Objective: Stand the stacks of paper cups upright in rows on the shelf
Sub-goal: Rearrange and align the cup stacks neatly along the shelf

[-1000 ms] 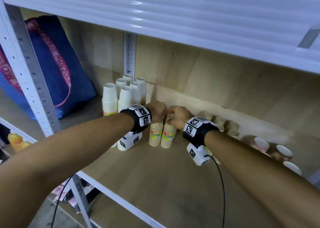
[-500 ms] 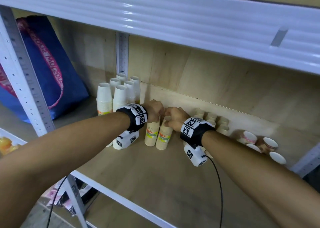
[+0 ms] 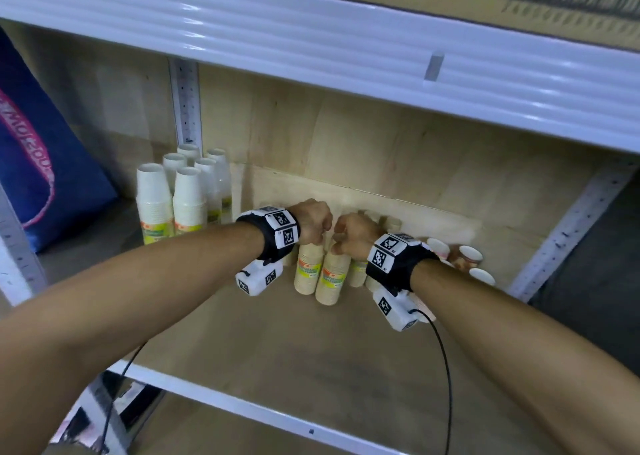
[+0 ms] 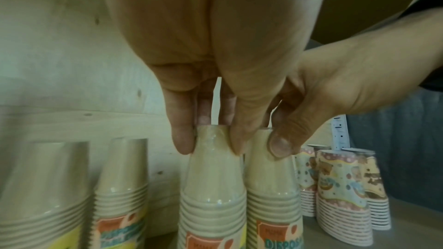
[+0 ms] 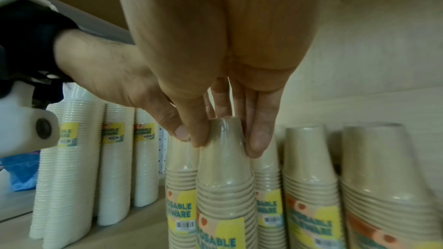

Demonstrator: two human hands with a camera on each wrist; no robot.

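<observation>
Two tan stacks of paper cups stand side by side on the wooden shelf (image 3: 311,361), near its middle and forward of the back wall. The left stack (image 3: 308,270) and the right stack (image 3: 333,278) each have the long axis close to vertical, the narrow closed end pointing up and the wide rims down on the shelf. In the head view the two stacks lean slightly toward each other at the top. Each is sealed in clear film with a yellow and orange label on the lower part.

The left hand (image 3: 310,220) pinches the top of the left stack from above; its fingers (image 4: 183,139) and thumb curl down over the top cup's sides. The right hand (image 3: 353,234) grasps the top of the right stack in the same way, with fingertips (image 5: 257,139) on one side and the thumb on the other. The two hands are just beside each other, knuckles nearly touching.

More tan stacks (image 5: 309,186) stand upright behind and to the right of the held pair. Taller white stacks (image 3: 188,196) stand in rows at the left end of the shelf. Printed stacks (image 4: 340,192) stand at the right end, narrow end up. A blue bag (image 3: 41,163) lies beyond the left upright. A cardboard box (image 3: 519,1) sits on the shelf above.
</observation>
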